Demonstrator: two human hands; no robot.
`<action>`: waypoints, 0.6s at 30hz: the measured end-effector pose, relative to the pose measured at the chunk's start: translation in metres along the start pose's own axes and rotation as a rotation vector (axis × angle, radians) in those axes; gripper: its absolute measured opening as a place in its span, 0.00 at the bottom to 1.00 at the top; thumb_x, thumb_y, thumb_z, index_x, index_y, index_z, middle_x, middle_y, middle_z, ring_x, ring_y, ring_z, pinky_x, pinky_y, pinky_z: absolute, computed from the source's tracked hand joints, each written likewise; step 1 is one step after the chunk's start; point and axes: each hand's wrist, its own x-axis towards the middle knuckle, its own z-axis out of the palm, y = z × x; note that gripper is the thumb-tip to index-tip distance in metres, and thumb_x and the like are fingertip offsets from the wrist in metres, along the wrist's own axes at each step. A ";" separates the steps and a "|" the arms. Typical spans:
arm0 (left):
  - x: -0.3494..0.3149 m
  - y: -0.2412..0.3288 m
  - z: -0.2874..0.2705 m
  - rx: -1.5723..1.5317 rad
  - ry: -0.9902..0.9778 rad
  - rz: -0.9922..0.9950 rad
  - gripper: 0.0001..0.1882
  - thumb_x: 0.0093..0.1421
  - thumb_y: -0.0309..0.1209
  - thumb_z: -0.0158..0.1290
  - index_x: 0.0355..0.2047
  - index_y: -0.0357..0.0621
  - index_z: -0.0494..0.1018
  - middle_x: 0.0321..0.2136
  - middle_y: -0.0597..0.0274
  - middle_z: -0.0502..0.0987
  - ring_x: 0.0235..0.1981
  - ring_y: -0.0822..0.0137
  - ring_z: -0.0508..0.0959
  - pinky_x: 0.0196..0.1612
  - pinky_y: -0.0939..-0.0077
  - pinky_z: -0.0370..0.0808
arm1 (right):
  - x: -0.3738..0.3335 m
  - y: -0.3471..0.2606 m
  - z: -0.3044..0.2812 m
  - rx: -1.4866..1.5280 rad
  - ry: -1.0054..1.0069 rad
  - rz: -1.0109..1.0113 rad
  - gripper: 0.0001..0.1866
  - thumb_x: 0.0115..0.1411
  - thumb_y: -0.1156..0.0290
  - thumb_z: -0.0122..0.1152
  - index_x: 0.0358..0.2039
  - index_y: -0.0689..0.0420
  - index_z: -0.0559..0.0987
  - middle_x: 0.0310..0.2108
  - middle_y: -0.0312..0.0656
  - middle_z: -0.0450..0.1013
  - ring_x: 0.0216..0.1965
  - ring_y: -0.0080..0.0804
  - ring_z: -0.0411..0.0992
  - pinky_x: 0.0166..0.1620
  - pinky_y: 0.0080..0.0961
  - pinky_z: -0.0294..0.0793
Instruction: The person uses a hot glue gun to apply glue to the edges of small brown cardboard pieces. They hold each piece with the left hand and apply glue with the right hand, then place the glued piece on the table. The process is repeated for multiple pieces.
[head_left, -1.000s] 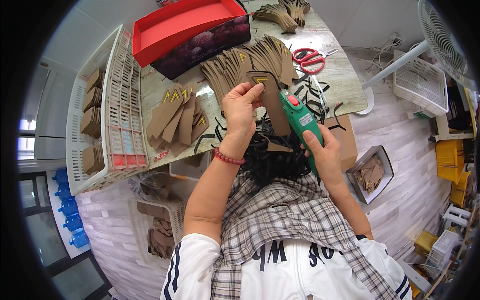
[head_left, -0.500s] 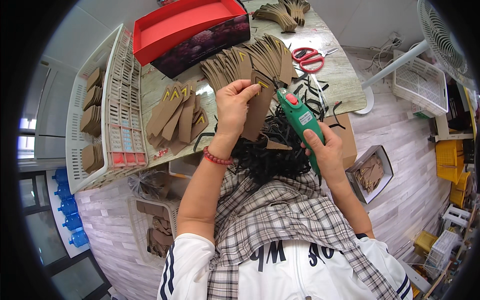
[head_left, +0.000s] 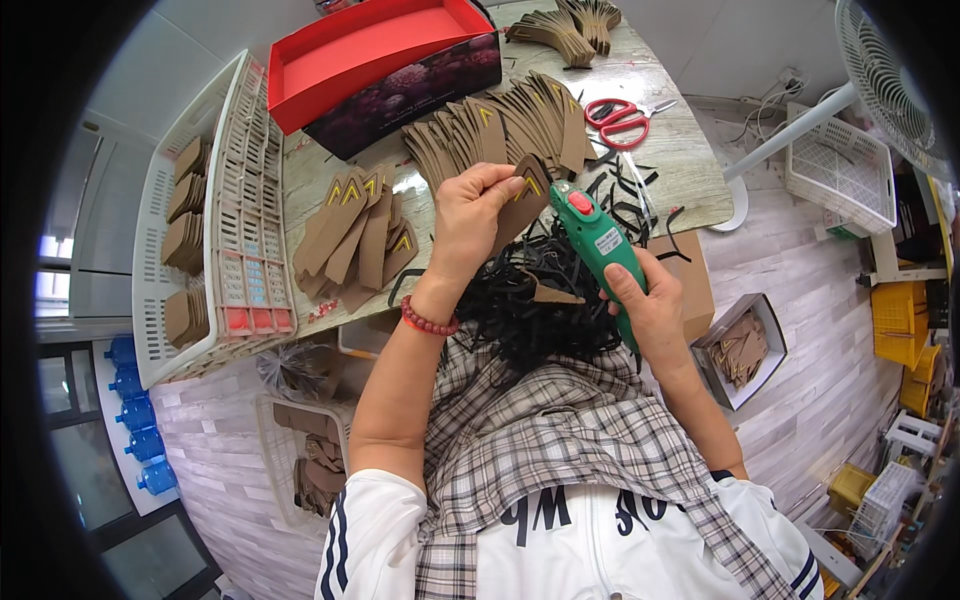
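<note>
My left hand [head_left: 466, 215] pinches a flat brown piece [head_left: 528, 200] with a rounded end and a yellow chevron, holding it tilted above the table. My right hand [head_left: 648, 300] is wrapped round a green electric cutter [head_left: 605, 245] with a red button. The cutter's front end meets the right edge of the brown piece; its blade is too small to make out. Below both hands lies a heap of black strips [head_left: 530, 310]. Left of my left hand sits a loose pile of chevron-marked pieces [head_left: 350, 230]; beyond it, rows of similar pieces [head_left: 450, 135] lean together.
Red-handled scissors [head_left: 617, 123] lie at the table's right side. A red-lined box [head_left: 380, 50] stands at the back. A white crate [head_left: 215, 250] with brown pieces is at the left. A box of pieces [head_left: 740, 350] is on the floor right, near a fan [head_left: 885, 80].
The brown piece has tilted over to the right in my left hand, which has shifted slightly. The cutter has come a little left, so its front end now meets the piece's edge.
</note>
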 end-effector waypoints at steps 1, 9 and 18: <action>-0.001 0.001 0.001 0.006 -0.008 0.009 0.07 0.59 0.23 0.55 0.35 0.32 0.79 0.28 0.68 0.78 0.29 0.80 0.74 0.34 0.86 0.70 | 0.001 0.000 0.000 0.004 0.002 -0.002 0.20 0.60 0.60 0.64 0.44 0.63 0.77 0.24 0.32 0.72 0.22 0.14 0.65 0.25 0.13 0.66; 0.001 0.004 -0.003 0.145 -0.106 0.118 0.07 0.57 0.22 0.55 0.33 0.30 0.78 0.24 0.63 0.74 0.26 0.75 0.71 0.31 0.80 0.67 | 0.003 0.001 -0.002 0.025 -0.001 -0.003 0.19 0.61 0.61 0.63 0.45 0.64 0.77 0.24 0.32 0.72 0.22 0.14 0.65 0.25 0.13 0.66; 0.011 0.040 -0.042 0.355 -0.229 0.055 0.06 0.58 0.24 0.55 0.33 0.32 0.78 0.27 0.69 0.74 0.31 0.78 0.73 0.37 0.83 0.69 | 0.004 0.002 -0.001 0.044 0.001 0.009 0.20 0.60 0.61 0.64 0.45 0.63 0.77 0.26 0.32 0.73 0.23 0.15 0.67 0.26 0.14 0.68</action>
